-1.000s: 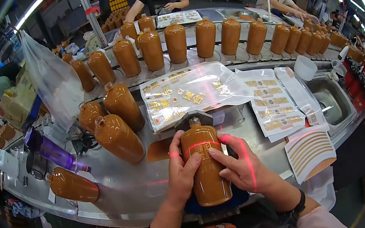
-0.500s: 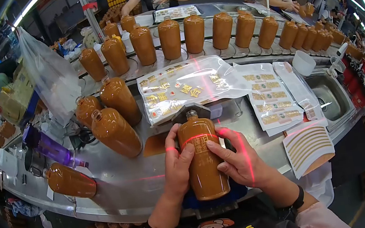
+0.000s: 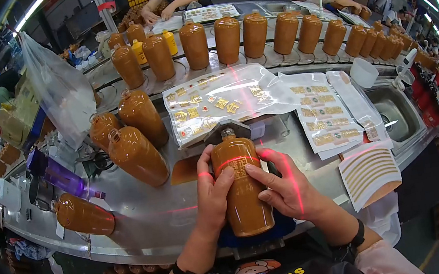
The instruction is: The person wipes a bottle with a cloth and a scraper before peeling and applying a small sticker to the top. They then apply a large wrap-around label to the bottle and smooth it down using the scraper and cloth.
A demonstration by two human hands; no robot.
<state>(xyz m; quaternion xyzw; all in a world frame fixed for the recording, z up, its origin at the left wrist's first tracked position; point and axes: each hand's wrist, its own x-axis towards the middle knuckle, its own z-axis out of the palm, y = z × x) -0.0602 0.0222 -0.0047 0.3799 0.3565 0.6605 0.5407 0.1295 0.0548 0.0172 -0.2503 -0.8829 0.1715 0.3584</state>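
The brown bottle [image 3: 242, 190] lies on its side in a blue cradle [image 3: 228, 240] at the near edge of the steel worktable [image 3: 148, 225], neck pointing away from you into a grey stop block [image 3: 228, 130]. Your left hand [image 3: 213, 194] wraps its left flank; your right hand [image 3: 285, 186] covers the right flank. The fingers of both hands are curled against the body, thumbs pressing beside the small gold label [image 3: 239, 166] where a red laser line [image 3: 234, 161] crosses the shoulder.

Handling, as a judgement: the bottle appears to be glazed ceramic, so treat it as rigid, fairly heavy, breakable and smooth enough to slip. Grip the broad cylindrical body with both palms, not the narrow neck. Keep it seated in the cradle while you press.

Limits of view: your palms hide the sides of the bottle, and its underside and base are covered. The label text is too small to read. The contents of the clear sticker bag [image 3: 226, 102] blur under glare. The lens edges darken and distort the bench ends.
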